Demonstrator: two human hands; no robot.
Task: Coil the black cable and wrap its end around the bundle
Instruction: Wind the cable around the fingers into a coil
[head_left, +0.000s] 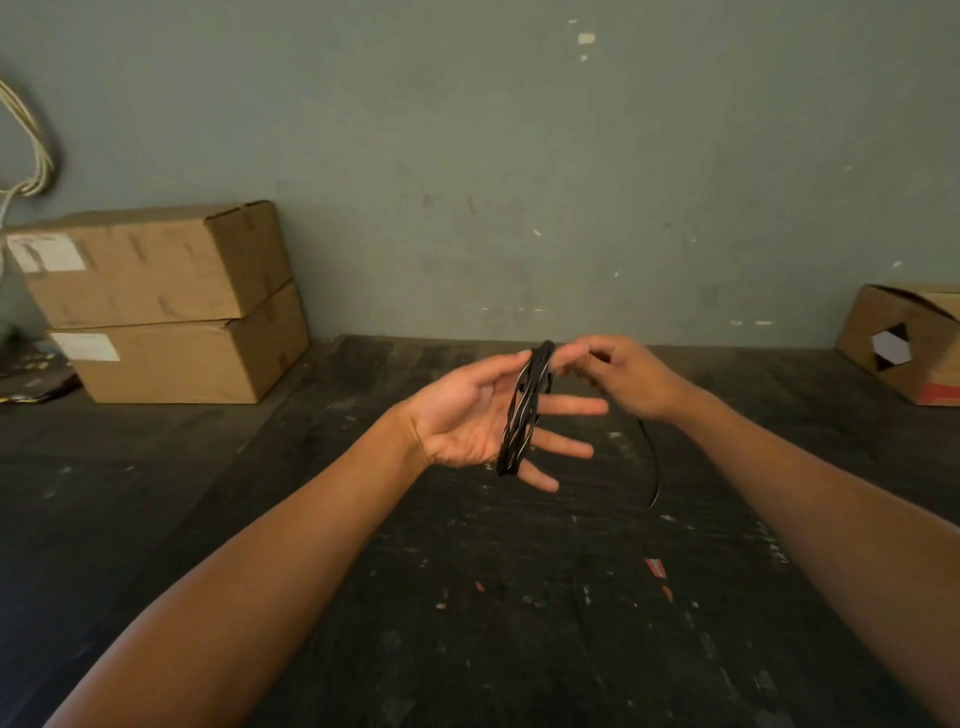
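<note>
The black cable (524, 410) is wound in several loops around the spread fingers of my left hand (467, 415), which is held palm up above the dark table. My right hand (623, 376) is just right of the coil's top and pinches the cable between its fingertips. From that hand the loose cable tail (652, 467) hangs down in a curve, its tip free in the air.
Two stacked cardboard boxes (166, 301) stand at the back left against the grey wall. Another cardboard box (904, 343) with a hexagonal hole lies at the far right. White cords (36, 150) hang on the wall, upper left. The dark scuffed table (467, 597) stretches below my arms.
</note>
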